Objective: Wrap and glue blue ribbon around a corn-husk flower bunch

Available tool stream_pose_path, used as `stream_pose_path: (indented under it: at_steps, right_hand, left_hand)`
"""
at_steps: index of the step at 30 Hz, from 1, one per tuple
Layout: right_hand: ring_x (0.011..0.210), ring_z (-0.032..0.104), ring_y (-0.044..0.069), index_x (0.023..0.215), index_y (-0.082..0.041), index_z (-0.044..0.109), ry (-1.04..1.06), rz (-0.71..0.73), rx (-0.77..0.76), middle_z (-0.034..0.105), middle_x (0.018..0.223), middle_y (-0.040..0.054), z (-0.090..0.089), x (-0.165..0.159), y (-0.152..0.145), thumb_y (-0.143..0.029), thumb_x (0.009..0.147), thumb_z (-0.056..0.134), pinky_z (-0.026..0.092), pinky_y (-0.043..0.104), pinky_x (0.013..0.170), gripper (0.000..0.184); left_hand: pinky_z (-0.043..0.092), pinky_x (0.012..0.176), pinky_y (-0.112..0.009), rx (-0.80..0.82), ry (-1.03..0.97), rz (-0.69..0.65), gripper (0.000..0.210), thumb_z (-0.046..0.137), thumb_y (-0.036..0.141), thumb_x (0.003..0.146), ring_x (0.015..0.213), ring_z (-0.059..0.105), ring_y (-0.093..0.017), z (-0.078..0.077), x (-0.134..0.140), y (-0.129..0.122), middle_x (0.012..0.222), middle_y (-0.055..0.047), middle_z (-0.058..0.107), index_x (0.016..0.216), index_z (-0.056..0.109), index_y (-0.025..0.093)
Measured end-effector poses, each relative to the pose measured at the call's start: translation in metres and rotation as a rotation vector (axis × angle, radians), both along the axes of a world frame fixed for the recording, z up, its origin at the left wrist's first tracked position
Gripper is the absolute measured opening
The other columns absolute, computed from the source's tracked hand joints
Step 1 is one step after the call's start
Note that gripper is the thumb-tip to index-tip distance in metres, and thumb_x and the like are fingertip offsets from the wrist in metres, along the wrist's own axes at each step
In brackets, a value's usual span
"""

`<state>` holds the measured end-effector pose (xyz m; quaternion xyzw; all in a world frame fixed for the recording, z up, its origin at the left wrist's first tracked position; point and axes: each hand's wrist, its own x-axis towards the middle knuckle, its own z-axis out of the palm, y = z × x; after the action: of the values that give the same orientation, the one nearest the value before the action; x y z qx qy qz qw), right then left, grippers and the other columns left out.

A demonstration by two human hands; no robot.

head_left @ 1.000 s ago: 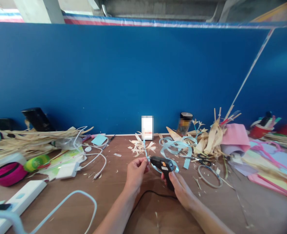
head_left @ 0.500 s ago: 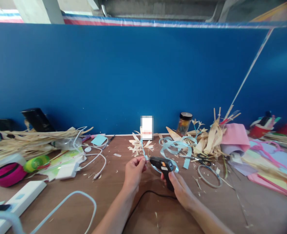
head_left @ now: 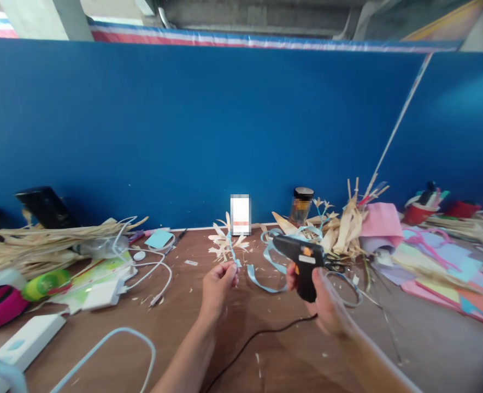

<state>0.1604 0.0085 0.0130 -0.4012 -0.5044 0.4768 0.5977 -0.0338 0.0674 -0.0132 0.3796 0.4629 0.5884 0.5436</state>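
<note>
Pinched between the thumb and fingers of my left hand [head_left: 219,284] is the lower end of a thin stem wrapped in light blue ribbon [head_left: 232,248]. Pale dry husk pieces [head_left: 220,240] spread around the stem's upper part; I cannot tell which are attached and which lie on the table. My right hand [head_left: 323,297] grips a black glue gun [head_left: 306,270] by its handle, its nozzle pointing left and apart from the stem. A strip of light blue ribbon [head_left: 261,285] curls on the table between the two hands.
A black cord [head_left: 261,331] trails from the glue gun across the brown table. Scissors [head_left: 334,265], dry husks [head_left: 342,232], a jar [head_left: 302,205] and coloured paper [head_left: 434,251] are on the right. Left are a power strip [head_left: 32,341], white cables [head_left: 170,278] and a pink pouch [head_left: 4,305].
My right hand has drawn the glue gun away from the stem, to the right and slightly up. My left hand still holds the stem. The whole view has shifted slightly.
</note>
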Motion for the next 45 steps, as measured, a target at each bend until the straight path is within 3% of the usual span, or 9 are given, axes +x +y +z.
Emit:
stream_pose_path:
  at_steps: [4, 7, 11, 18, 23, 28, 33, 41, 45]
  right_hand:
    - [0.071, 0.052, 0.018, 0.096, -0.016, 0.054, -0.184, -0.19, 0.035, 0.059, 0.085, 0.0081, 0.02, 0.036, -0.001, -0.05, 0.084, 0.03, 0.041, 0.029, 0.065, 0.043]
    - [0.07, 0.053, 0.019, 0.093, -0.017, 0.054, -0.625, -0.414, -0.02, 0.059, 0.078, 0.0072, 0.023, 0.064, -0.011, -0.049, 0.083, 0.033, 0.04, 0.03, 0.063, 0.04]
    - [0.078, 0.055, 0.024, 0.09, -0.018, 0.054, -1.184, -0.592, -0.133, 0.061, 0.083, 0.0092, -0.003, 0.088, -0.027, -0.046, 0.082, 0.036, 0.039, 0.033, 0.065, 0.035]
    - [0.08, 0.054, 0.03, 0.093, -0.017, 0.056, -1.597, -0.693, -0.195, 0.06, 0.084, 0.0129, -0.046, 0.1, -0.037, -0.047, 0.078, 0.042, 0.04, 0.037, 0.062, 0.036]
    - [0.088, 0.052, 0.029, 0.11, -0.017, 0.048, -1.419, -0.804, 0.007, 0.056, 0.097, 0.0135, -0.018, 0.075, -0.04, -0.043, 0.077, 0.047, 0.041, 0.04, 0.071, 0.042]
    - [0.082, 0.055, 0.018, 0.099, -0.02, 0.052, -0.895, -0.354, 0.206, 0.057, 0.092, 0.0071, 0.009, -0.001, -0.029, -0.029, 0.082, 0.045, 0.045, 0.028, 0.07, 0.02]
    - [0.091, 0.054, 0.02, 0.094, -0.02, 0.055, -0.738, -0.313, 0.162, 0.059, 0.095, 0.0068, -0.005, -0.046, 0.002, -0.029, 0.079, 0.049, 0.043, 0.033, 0.079, 0.019]
    - [0.107, 0.045, 0.025, 0.099, -0.02, 0.058, -0.687, -0.445, 0.174, 0.056, 0.109, 0.0087, -0.017, -0.052, 0.019, -0.034, 0.071, 0.059, 0.033, 0.04, 0.093, 0.031]
    - [0.091, 0.054, 0.022, 0.096, -0.02, 0.059, -0.585, -0.346, 0.106, 0.062, 0.092, 0.006, -0.02, -0.058, 0.018, -0.032, 0.069, 0.061, 0.04, 0.035, 0.082, 0.03]
  left_hand:
    - [0.04, 0.051, -0.021, -0.024, 0.007, 0.036, 0.032, 0.069, 0.036, 0.055, 0.05, 0.048, -0.007, 0.004, 0.001, -0.001, 0.061, -0.001, 0.06, 0.075, 0.066, 0.011]
    - [0.041, 0.052, -0.021, -0.027, -0.001, 0.042, 0.032, 0.069, 0.035, 0.056, 0.05, 0.048, -0.007, 0.005, 0.001, -0.002, 0.062, -0.001, 0.059, 0.077, 0.066, 0.011]
    - [0.042, 0.055, -0.022, -0.056, -0.011, 0.029, 0.031, 0.07, 0.035, 0.055, 0.052, 0.049, -0.007, 0.007, 0.005, -0.006, 0.063, 0.0, 0.06, 0.076, 0.066, 0.012]
    - [0.039, 0.053, -0.019, -0.075, -0.069, -0.039, 0.027, 0.071, 0.032, 0.056, 0.051, 0.047, -0.005, 0.009, 0.011, -0.012, 0.061, 0.001, 0.059, 0.073, 0.065, 0.012]
    - [0.04, 0.053, -0.016, -0.124, -0.141, -0.075, 0.025, 0.071, 0.03, 0.057, 0.053, 0.047, -0.004, 0.013, 0.012, -0.013, 0.063, 0.001, 0.057, 0.074, 0.064, 0.012]
    - [0.038, 0.05, -0.014, -0.137, -0.174, -0.107, 0.024, 0.071, 0.029, 0.058, 0.052, 0.046, -0.004, 0.015, 0.015, -0.016, 0.059, 0.002, 0.053, 0.071, 0.063, 0.011]
    - [0.039, 0.049, -0.015, -0.162, -0.167, -0.103, 0.025, 0.071, 0.029, 0.057, 0.049, 0.045, -0.004, 0.013, 0.015, -0.017, 0.058, 0.002, 0.052, 0.074, 0.064, 0.012]
    - [0.041, 0.053, -0.016, -0.173, -0.137, -0.097, 0.026, 0.072, 0.03, 0.056, 0.053, 0.048, -0.005, 0.011, 0.017, -0.017, 0.061, 0.001, 0.058, 0.075, 0.066, 0.012]
    - [0.04, 0.054, -0.017, -0.163, -0.148, -0.116, 0.024, 0.071, 0.028, 0.056, 0.055, 0.051, -0.006, 0.009, 0.018, -0.017, 0.064, 0.0, 0.061, 0.074, 0.066, 0.013]
